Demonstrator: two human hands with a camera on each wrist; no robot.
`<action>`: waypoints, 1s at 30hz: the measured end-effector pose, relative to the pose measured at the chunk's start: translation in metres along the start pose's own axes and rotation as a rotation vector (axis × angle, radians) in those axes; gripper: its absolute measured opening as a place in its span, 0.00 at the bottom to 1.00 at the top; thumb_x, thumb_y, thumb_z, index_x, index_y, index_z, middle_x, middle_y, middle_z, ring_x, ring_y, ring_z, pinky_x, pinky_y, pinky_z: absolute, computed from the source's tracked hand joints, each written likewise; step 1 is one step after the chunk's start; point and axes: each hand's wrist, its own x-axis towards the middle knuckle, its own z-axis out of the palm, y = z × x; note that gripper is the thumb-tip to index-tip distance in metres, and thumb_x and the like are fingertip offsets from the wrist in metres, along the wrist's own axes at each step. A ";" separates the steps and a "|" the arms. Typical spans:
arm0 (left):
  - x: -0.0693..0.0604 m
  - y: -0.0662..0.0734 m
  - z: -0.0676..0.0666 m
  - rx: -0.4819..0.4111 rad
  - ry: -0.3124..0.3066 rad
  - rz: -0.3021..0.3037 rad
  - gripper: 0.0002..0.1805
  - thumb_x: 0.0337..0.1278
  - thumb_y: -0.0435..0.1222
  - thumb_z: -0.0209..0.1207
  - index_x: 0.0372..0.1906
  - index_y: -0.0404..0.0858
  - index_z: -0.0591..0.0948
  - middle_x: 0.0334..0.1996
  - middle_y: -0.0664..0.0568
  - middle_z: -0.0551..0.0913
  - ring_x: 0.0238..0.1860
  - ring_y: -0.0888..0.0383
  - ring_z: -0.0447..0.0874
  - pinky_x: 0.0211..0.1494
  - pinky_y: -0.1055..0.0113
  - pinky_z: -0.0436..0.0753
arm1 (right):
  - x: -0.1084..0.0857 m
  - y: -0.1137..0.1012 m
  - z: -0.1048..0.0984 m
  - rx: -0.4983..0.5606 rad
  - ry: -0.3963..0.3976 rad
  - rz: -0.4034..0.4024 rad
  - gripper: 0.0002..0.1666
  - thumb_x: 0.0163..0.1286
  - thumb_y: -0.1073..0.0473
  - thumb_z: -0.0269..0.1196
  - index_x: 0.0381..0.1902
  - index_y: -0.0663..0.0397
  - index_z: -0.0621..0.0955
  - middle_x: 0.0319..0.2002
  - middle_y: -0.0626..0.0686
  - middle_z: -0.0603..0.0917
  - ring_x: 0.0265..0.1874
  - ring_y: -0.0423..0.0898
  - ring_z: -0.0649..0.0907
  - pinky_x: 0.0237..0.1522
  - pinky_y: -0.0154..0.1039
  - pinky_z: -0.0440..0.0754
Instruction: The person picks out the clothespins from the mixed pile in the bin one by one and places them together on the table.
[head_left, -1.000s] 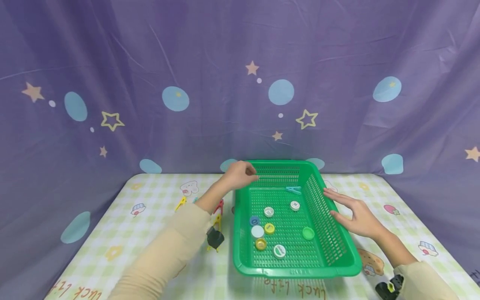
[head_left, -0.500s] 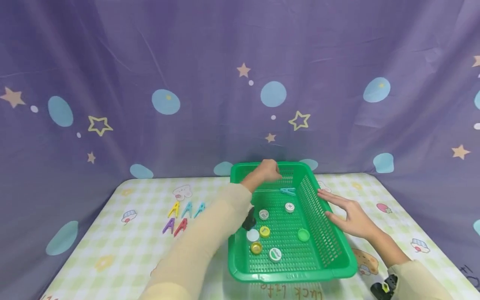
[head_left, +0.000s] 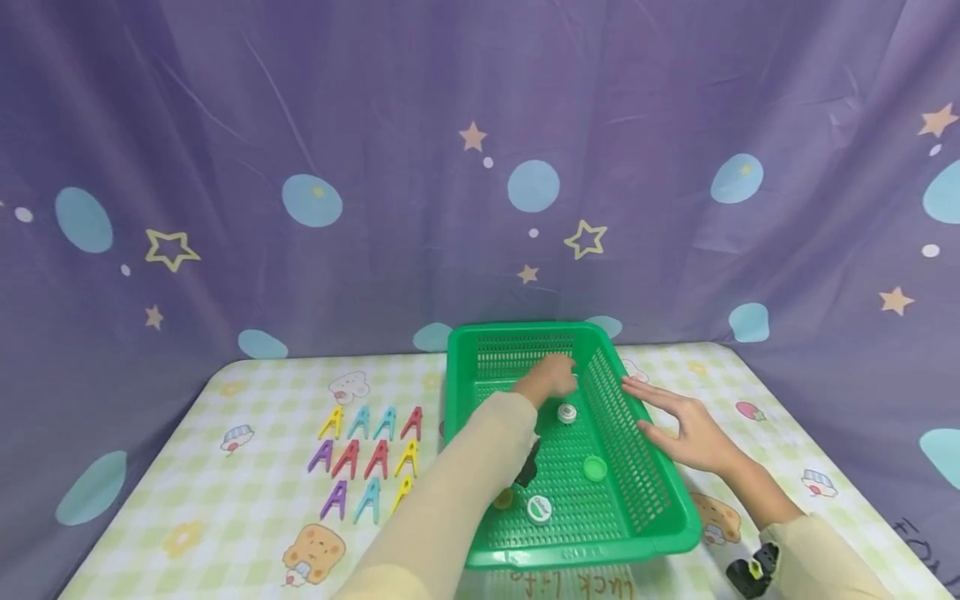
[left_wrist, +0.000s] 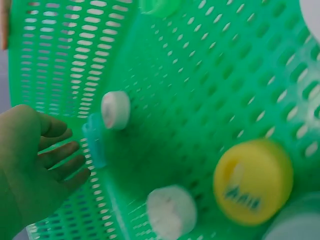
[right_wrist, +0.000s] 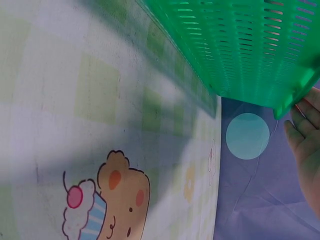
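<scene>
Inside the green basket (head_left: 581, 552), my left hand (head_left: 552, 377) is low at the far right corner. The left wrist view shows its fingers loosely bent beside a light blue clothespin (left_wrist: 95, 141), with nothing visibly held. That clothespin is hidden behind the hand in the head view. A white bottle cap (left_wrist: 116, 110) lies close to the clothespin. Fingers of my right hand (head_left: 693, 429) rest straight along the basket's right rim, thumb apart, not curled round it.
More caps lie on the basket floor: a green cap (head_left: 595, 468), a white-and-green cap (head_left: 538, 509), a yellow cap (left_wrist: 253, 182). Left of the basket, several clothespins (head_left: 347, 460) are laid in rows on the checked tablecloth (head_left: 247, 483). A purple curtain (head_left: 420, 275) hangs behind.
My left hand has moved right from the basket's left rim and down into its far right corner. The right hand stays at the rim. The head view has turned slightly right.
</scene>
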 end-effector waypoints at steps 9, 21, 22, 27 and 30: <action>-0.005 -0.005 0.007 -0.008 0.000 -0.008 0.20 0.65 0.36 0.48 0.60 0.42 0.77 0.60 0.53 0.79 0.63 0.55 0.75 0.65 0.63 0.77 | 0.005 0.001 0.004 -0.001 0.009 -0.019 0.32 0.60 0.63 0.64 0.64 0.52 0.74 0.64 0.54 0.77 0.67 0.40 0.72 0.62 0.36 0.76; -0.016 -0.018 -0.007 0.008 -0.085 0.103 0.05 0.53 0.30 0.63 0.24 0.38 0.84 0.19 0.57 0.79 0.20 0.65 0.71 0.24 0.78 0.73 | 0.005 0.000 -0.001 -0.014 0.009 -0.001 0.31 0.60 0.62 0.64 0.64 0.51 0.75 0.64 0.53 0.77 0.68 0.31 0.68 0.61 0.39 0.76; -0.018 -0.020 -0.008 -0.011 -0.085 0.104 0.02 0.51 0.29 0.64 0.28 0.38 0.86 0.23 0.55 0.82 0.22 0.64 0.74 0.26 0.77 0.75 | 0.004 0.000 -0.001 -0.016 0.009 0.000 0.31 0.60 0.62 0.64 0.64 0.51 0.75 0.64 0.53 0.77 0.68 0.31 0.68 0.60 0.42 0.77; -0.022 -0.027 -0.014 -0.079 -0.026 0.098 0.06 0.52 0.28 0.63 0.35 0.37 0.87 0.36 0.49 0.88 0.34 0.59 0.82 0.35 0.74 0.81 | 0.002 0.000 0.000 -0.013 0.005 0.006 0.32 0.60 0.62 0.65 0.64 0.50 0.74 0.64 0.53 0.77 0.68 0.33 0.68 0.59 0.49 0.77; -0.022 -0.031 -0.016 -0.074 0.019 0.035 0.06 0.51 0.30 0.65 0.36 0.37 0.87 0.39 0.50 0.87 0.36 0.59 0.81 0.38 0.72 0.83 | 0.001 0.000 0.001 -0.015 0.003 0.006 0.32 0.61 0.62 0.65 0.64 0.50 0.75 0.64 0.53 0.77 0.67 0.34 0.69 0.58 0.49 0.78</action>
